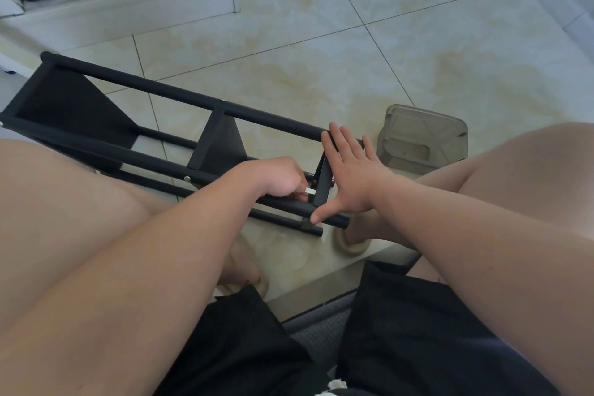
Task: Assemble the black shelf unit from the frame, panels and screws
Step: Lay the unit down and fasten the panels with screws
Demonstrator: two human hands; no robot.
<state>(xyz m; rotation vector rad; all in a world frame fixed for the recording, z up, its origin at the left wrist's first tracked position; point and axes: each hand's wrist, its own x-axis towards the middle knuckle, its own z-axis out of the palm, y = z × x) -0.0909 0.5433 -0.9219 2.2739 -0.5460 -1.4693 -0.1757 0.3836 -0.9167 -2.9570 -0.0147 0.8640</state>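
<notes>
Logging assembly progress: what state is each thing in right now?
shelf unit: lying on its side on the floor, partly assembled.
left hand: pinching a small pale tool at the end panel.
right hand: open, fingers spread, pressing on the shelf unit's end.
plastic container: upright on the floor, contents unclear.

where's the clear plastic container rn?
Head view, right of centre: the clear plastic container sits on the tiled floor, just right of the right hand and the near end of the black shelf frame.
</notes>
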